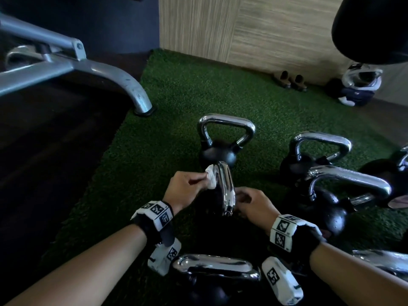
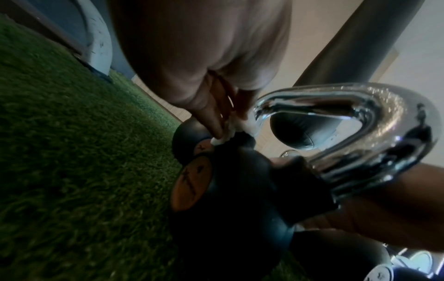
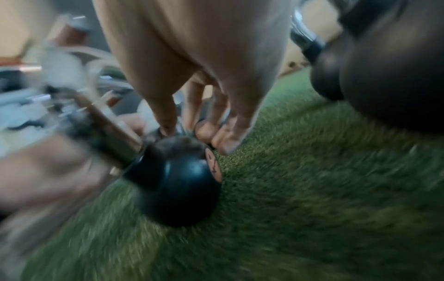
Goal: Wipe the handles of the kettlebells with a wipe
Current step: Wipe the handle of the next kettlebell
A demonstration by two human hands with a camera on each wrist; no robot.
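- Here, at the far left, a grey bench frame [image 1: 72, 65] plants its foot on the edge of the turf [image 1: 176, 96], clear of the work and no hindrance.
- The left hand [image 1: 187, 188] pinches a small white wipe [image 1: 210, 178] between curled fingers [image 2: 211, 116] and presses it on the left side of a chrome handle [image 1: 226, 191], near the top bend; the wrist view shows the wad reaching down to where the handle meets the black bell [image 2: 230, 190].
- To do this well, I judge the wipe should wrap further round the bar instead of touching one face, then run the whole arch and both legs.
- That kettlebell stands on the turf between the two hands, its handle edge-on to the head camera.
- The right hand [image 1: 254, 204] steadies it from the other side, fingers [image 3: 206, 131] curled at the handle's base; whether they close fully round it the blur hides.
- A firm hold there should keep the bell from rocking under pressure.
- Further right, more kettlebells [image 1: 320, 155] stand close by; their handles look within easy reach for the same treatment.
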